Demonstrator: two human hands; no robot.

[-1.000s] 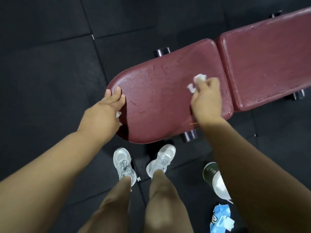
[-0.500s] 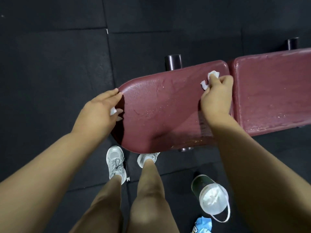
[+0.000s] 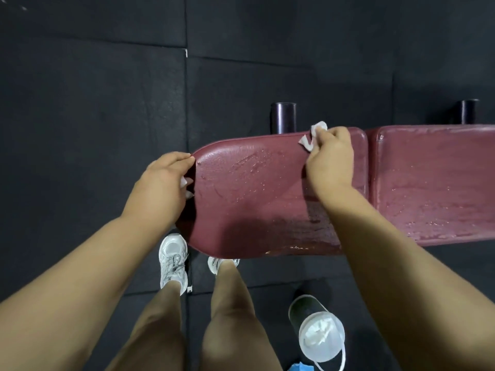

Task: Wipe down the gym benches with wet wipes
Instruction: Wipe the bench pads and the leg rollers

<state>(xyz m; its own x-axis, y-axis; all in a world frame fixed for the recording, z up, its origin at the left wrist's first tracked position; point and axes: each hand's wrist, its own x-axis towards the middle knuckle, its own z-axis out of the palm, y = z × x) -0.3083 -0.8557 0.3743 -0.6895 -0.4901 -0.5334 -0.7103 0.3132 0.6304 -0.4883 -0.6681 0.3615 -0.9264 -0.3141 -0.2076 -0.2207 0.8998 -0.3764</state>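
Note:
A dark red padded gym bench (image 3: 254,199) runs across the view, its seat pad rounded at the left end and streaked with wet marks. My right hand (image 3: 330,162) holds a crumpled white wet wipe (image 3: 312,136) against the seat pad's far edge. My left hand (image 3: 160,188) grips the rounded left end of the pad, with a small scrap of white wipe (image 3: 183,181) showing under its fingers. A second red pad (image 3: 434,183) continues to the right past a narrow gap.
The floor is black rubber matting (image 3: 93,116). Two black bench feet (image 3: 283,117) stick out beyond the far edge. A cylindrical wipe canister (image 3: 317,333) stands on the floor by my right leg, next to a blue packet (image 3: 301,367). My white shoes (image 3: 172,259) stand under the bench's near edge.
My right hand has slid the wipe from the middle of the seat pad out to its far edge. My left hand stays on the rounded end. The view has shifted over the bench.

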